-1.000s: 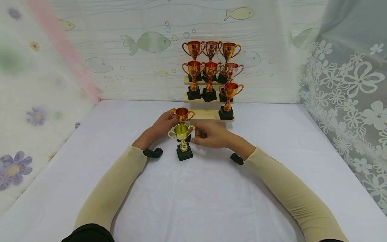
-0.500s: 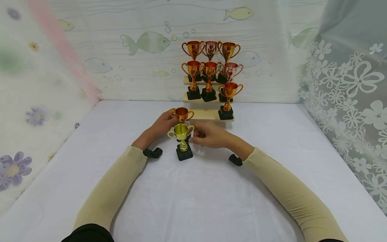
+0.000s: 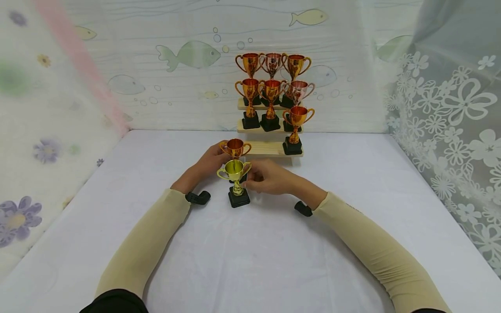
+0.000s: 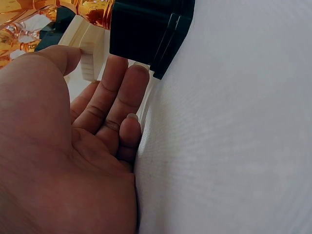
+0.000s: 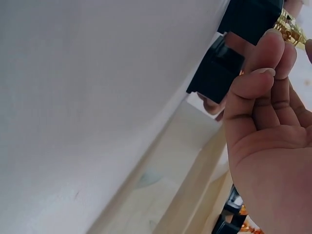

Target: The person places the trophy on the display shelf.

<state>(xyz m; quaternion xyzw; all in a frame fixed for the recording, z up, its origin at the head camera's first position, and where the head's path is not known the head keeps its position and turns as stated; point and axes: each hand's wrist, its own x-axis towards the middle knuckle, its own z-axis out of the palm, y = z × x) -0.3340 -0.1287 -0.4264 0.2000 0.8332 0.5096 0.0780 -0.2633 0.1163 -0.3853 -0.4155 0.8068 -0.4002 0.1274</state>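
Observation:
Two small trophy cups stand upright on the white table, one before the other. The gold trophy (image 3: pixel 235 170) is nearer; the orange trophy (image 3: pixel 235 148) behind it is partly covered by it. My left hand (image 3: pixel 213 158) lies beside the orange trophy, fingers loosely bent. In the left wrist view its fingers reach past that trophy's black base (image 4: pixel 146 31), and the thumb (image 4: pixel 73 56) overlaps a wooden shelf end (image 4: pixel 89 61). My right hand (image 3: pixel 272 176) is at the gold trophy's right side, its bent fingertips (image 5: pixel 273 44) right by the gold stem (image 5: pixel 290 30).
Behind the hands rises a tiered wooden stand (image 3: pixel 264 148). An orange trophy (image 3: pixel 296 116) stands at the right end of its lowest shelf, with several orange and pinkish trophies on the two shelves above. Patterned curtains (image 3: pixel 188 87) hang behind and beside the table (image 3: pixel 242 261).
My right hand has moved slightly left and toward me, bringing its fingertips up to the gold trophy's stem. The left hand and the trophies have kept their places.

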